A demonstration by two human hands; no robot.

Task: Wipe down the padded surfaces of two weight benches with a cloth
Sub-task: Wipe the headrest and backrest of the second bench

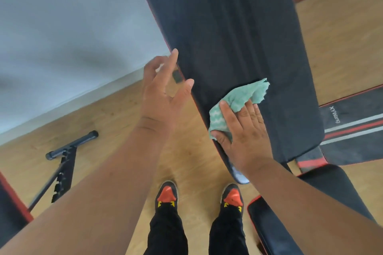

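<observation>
Cloth (238, 102), soft, light and easy to bunch, lies on the black bench pad (238, 33) under the flat, straight fingers of the right hand (243, 130), best pressed with the whole palm, while the left hand (163, 89) hovers open beside the pad's edge.

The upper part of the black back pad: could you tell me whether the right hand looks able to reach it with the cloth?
Probably yes: the right hand already presses the green cloth on the back pad, and nothing lies on the pad above it.

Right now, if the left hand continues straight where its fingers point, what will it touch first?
Probably the red-trimmed left edge of the bench pad; the left hand is already beside it, though depth is unclear.
</observation>
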